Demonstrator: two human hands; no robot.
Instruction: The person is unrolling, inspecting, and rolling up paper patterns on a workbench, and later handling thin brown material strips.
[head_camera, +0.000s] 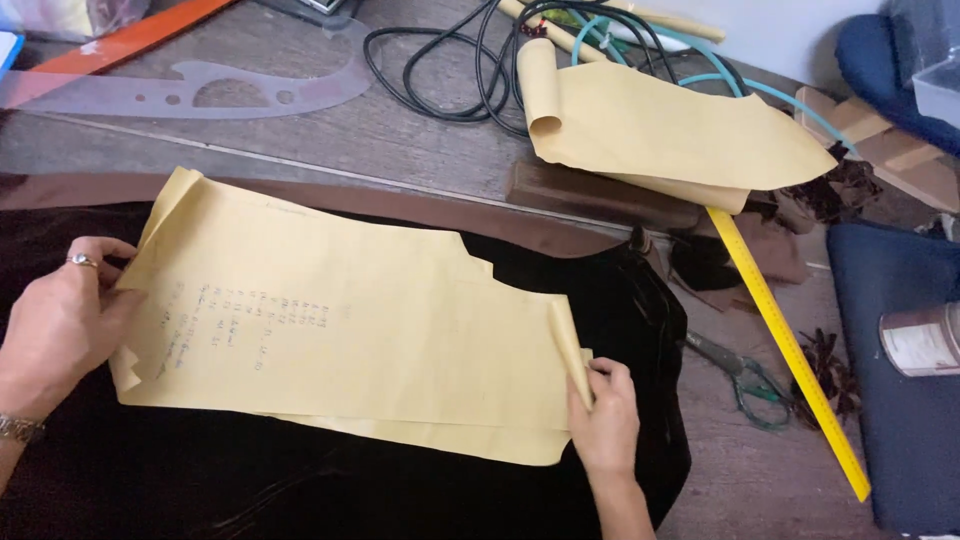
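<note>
The yellow paper pattern (350, 330) lies flat on the black fabric (400, 490), which is spread over the grey wooden table (400, 140); all positions below are given relative to this pattern. The left hand (60, 325) is closed on the pattern's left edge, fingers curled over the paper where it buckles slightly. The right hand (603, 420) pinches the pattern's right edge between thumb and fingers, lifting a short curl of paper off the cloth. The step in hand appears to be positioning and smoothing the pattern on the fabric. A second sheet edge shows just beneath the pattern's lower border, so two layers seem to be stacked. The next move would call for both ends to be drawn taut and the raised right corner laid flat, without dragging the cloth underneath. Beyond the pattern's upper right, another curled paper piece (660, 130) rests on a dark wooden block (600, 195), with black cables (450, 70) behind it. To the right of the pattern, a yellow ruler (790, 350) runs diagonally, and scissors (740, 375) lie between it and the fabric edge. A clear curve template (200, 90) sits above the pattern's upper left. The ruler and scissors lie near the right hand and could be caught if the fabric shifts that way.
</note>
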